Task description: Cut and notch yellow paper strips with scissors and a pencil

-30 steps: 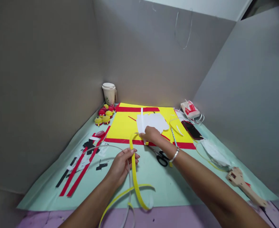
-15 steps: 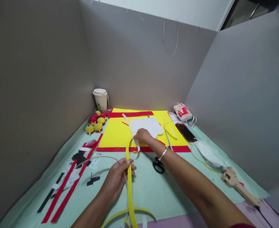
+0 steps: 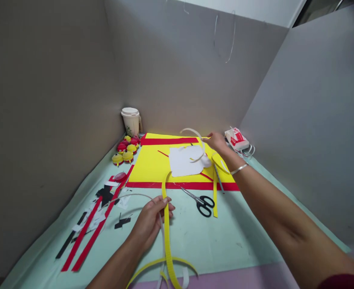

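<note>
My left hand (image 3: 153, 220) is closed on a long yellow strip (image 3: 167, 233) with fine crosswise lines, pinched between thumb and fingers. The strip's upper end curves over the red edge of a yellow sheet, and its lower part loops toward me. A thin pale strip (image 3: 134, 195) also arcs out from this hand to the left. Farther off, my right hand (image 3: 217, 143) pinches a curled white strip (image 3: 191, 130) above the far part of the yellow sheet (image 3: 148, 166). Beneath that curl lies a white paper cutout (image 3: 183, 162). Scissors (image 3: 202, 202) with black handles rest between my hands.
Red strips (image 3: 89, 245), black scraps (image 3: 104, 195) and a tape roll (image 3: 120, 176) lie at the left. Behind them sit several red and yellow round pieces (image 3: 127, 156) and a lidded cup (image 3: 131, 121). A red and white packet (image 3: 237, 139) stands back right. Grey panels surround the table.
My right hand has moved away from the yellow strip's upper end, to the right and farther back, carrying the curled white strip. My left hand keeps its hold. The view has shifted slightly.
</note>
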The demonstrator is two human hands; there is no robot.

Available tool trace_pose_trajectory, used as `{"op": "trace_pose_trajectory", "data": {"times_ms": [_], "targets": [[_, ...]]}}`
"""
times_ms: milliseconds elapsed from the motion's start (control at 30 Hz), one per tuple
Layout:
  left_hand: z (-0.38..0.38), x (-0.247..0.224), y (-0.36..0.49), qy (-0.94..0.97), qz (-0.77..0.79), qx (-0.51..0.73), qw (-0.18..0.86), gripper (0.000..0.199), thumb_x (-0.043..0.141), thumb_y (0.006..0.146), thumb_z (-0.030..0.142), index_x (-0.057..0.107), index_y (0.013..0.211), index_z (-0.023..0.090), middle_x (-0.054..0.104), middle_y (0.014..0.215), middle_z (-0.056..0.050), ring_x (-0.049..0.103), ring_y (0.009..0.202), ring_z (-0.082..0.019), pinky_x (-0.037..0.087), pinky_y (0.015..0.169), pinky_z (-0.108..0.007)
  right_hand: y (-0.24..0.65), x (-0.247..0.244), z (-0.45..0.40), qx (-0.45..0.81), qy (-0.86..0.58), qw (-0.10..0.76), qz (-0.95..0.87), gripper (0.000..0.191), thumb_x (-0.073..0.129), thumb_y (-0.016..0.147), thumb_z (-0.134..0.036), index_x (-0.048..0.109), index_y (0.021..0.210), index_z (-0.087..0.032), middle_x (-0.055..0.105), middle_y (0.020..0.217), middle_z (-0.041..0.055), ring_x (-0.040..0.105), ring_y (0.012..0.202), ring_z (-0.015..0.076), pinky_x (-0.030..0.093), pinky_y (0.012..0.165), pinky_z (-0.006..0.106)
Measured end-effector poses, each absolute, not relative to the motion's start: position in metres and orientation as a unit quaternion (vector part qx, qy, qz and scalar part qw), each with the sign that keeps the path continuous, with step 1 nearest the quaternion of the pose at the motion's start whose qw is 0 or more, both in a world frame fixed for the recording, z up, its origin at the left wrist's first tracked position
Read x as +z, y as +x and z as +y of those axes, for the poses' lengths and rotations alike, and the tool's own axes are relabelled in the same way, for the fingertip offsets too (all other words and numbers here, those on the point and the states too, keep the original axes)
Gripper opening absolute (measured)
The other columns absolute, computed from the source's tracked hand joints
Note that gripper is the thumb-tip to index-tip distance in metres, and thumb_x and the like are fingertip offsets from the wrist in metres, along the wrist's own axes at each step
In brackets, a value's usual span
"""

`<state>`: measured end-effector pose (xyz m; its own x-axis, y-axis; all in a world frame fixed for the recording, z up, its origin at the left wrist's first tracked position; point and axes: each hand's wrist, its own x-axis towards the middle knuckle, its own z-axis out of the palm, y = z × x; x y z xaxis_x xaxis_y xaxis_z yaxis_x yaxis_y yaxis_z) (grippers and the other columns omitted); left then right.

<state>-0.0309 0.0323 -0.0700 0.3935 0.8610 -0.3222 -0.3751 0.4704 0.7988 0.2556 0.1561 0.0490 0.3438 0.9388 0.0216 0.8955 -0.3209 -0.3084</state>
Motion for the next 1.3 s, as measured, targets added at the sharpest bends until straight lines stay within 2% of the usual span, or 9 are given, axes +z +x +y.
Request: {"op": "trace_pose_trajectory", "data": {"times_ms": [100, 167, 233, 367, 633, 900, 1133, 1233, 1300], "targets": [[0.033, -0.071, -0.031, 0.316, 0.380, 0.407, 0.768, 0.016, 0.070, 0.081, 0.023, 0.064, 0.089, 0.011, 0.067, 0.072, -0.005, 0.059, 0.059, -0.011, 0.049, 0.059, -0.020, 0.231, 0.027, 0.121, 0.124, -0.756, 0.098, -0.636, 0.029, 0.059, 0.095, -0.035, 0.060, 0.118, -0.016, 0.064, 0.114, 0.0074, 0.066, 0.094, 0.0201, 0.056, 0.081, 0.040], [0.032, -0.072, -0.031, 0.311, 0.381, 0.411, 0.768, 0.015, 0.069, 0.082, 0.022, 0.063, 0.089, 0.011, 0.066, 0.072, -0.005, 0.059, 0.059, -0.010, 0.048, 0.058, -0.020, 0.212, 0.005, 0.087, 0.160, -0.714, 0.057, -0.680, 0.021, 0.066, 0.089, -0.035, 0.067, 0.101, -0.017, 0.069, 0.099, 0.0042, 0.066, 0.084, 0.0175, 0.054, 0.075, 0.034], [0.032, -0.071, -0.031, 0.310, 0.380, 0.412, 0.768, 0.013, 0.069, 0.082, 0.021, 0.063, 0.089, 0.011, 0.066, 0.072, -0.005, 0.058, 0.058, -0.010, 0.048, 0.057, -0.019, 0.199, -0.014, 0.051, 0.171, -0.696, 0.022, -0.697, 0.013, 0.074, 0.079, -0.032, 0.071, 0.085, -0.020, 0.071, 0.084, 0.0039, 0.066, 0.076, 0.0196, 0.048, 0.063, 0.028], [0.031, -0.069, -0.030, 0.312, 0.381, 0.412, 0.767, 0.009, 0.065, 0.085, 0.019, 0.062, 0.089, 0.011, 0.066, 0.071, -0.005, 0.059, 0.058, -0.010, 0.048, 0.057, -0.019, 0.193, -0.031, 0.000, 0.136, -0.689, -0.006, -0.712, 0.018, 0.063, 0.079, -0.020, 0.069, 0.096, -0.021, 0.070, 0.097, 0.0102, 0.067, 0.085, 0.0254, 0.040, 0.059, 0.028], [0.031, -0.069, -0.029, 0.314, 0.380, 0.417, 0.763, 0.008, 0.063, 0.086, 0.017, 0.062, 0.090, 0.010, 0.065, 0.071, -0.005, 0.058, 0.057, -0.010, 0.047, 0.055, -0.019, 0.178, -0.037, -0.034, 0.083, -0.661, -0.010, -0.746, 0.040, 0.045, 0.079, 0.001, 0.063, 0.109, -0.019, 0.063, 0.104, 0.0119, 0.061, 0.089, 0.0245, 0.037, 0.061, 0.029], [0.031, -0.071, -0.029, 0.319, 0.378, 0.420, 0.761, 0.007, 0.061, 0.087, 0.016, 0.061, 0.089, 0.010, 0.065, 0.070, -0.005, 0.058, 0.056, -0.010, 0.047, 0.055, -0.019, 0.187, -0.037, -0.003, 0.059, -0.656, 0.060, -0.750, 0.053, 0.052, 0.076, -0.001, 0.058, 0.125, -0.021, 0.059, 0.114, 0.0103, 0.060, 0.099, 0.0230, 0.042, 0.074, 0.028], [0.030, -0.071, -0.029, 0.315, 0.371, 0.429, 0.761, 0.006, 0.062, 0.086, 0.015, 0.061, 0.088, 0.010, 0.066, 0.071, -0.005, 0.059, 0.056, -0.010, 0.048, 0.056, -0.018, 0.202, -0.029, 0.088, 0.045, -0.690, 0.132, -0.711, 0.034, 0.060, 0.087, -0.014, 0.059, 0.121, -0.017, 0.059, 0.119, 0.0115, 0.061, 0.100, 0.0240, 0.047, 0.083, 0.036], [0.031, -0.072, -0.030, 0.304, 0.367, 0.429, 0.767, 0.006, 0.062, 0.086, 0.015, 0.061, 0.087, 0.010, 0.068, 0.073, -0.006, 0.062, 0.058, -0.011, 0.050, 0.058, -0.019, 0.197, -0.030, 0.101, 0.055, -0.695, 0.163, -0.699, 0.030, 0.060, 0.092, -0.024, 0.057, 0.121, -0.017, 0.057, 0.125, 0.0101, 0.058, 0.108, 0.0246, 0.047, 0.091, 0.043], [0.032, -0.072, -0.031, 0.282, 0.362, 0.430, 0.777, 0.004, 0.062, 0.086, 0.014, 0.062, 0.087, 0.010, 0.068, 0.073, -0.007, 0.063, 0.058, -0.011, 0.051, 0.059, -0.020, 0.189, -0.033, 0.090, 0.082, -0.685, 0.174, -0.703, 0.029, 0.058, 0.092, -0.021, 0.058, 0.120, -0.016, 0.057, 0.126, 0.0127, 0.056, 0.112, 0.0249, 0.045, 0.093, 0.041]]}}
